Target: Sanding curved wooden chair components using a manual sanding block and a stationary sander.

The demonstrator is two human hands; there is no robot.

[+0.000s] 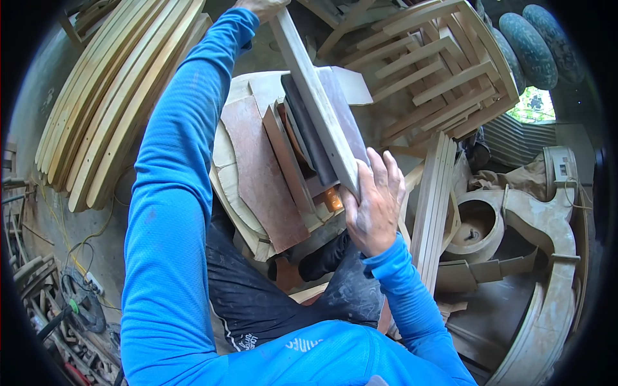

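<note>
A long, pale wooden slat (pixel 315 96) slants from the top edge down toward the middle of the view. My left hand (pixel 261 8) is closed at its far end, partly cut off by the picture's edge. At the near end, my right hand (pixel 376 209) grips the slat with the thumb on one side and fingers on the other. Beneath and beside the slat stands a dark, belt-like band (pixel 308 125) set on edge. A greyish flat sheet (pixel 342 106) lies to its right. Left of the band are a reddish-brown board (pixel 261 170) and pale cardboard (pixel 233 186).
Curved wooden strips (pixel 122 96) are stacked at far left. Slatted wooden frames (pixel 444 71) pile up at far right, near dark rounded rolls (pixel 528 51). A bundle of strips (pixel 432 199) leans beside my right arm. A large curved machine frame (pixel 547 225) stands right; a cable (pixel 74 248) crosses the left floor.
</note>
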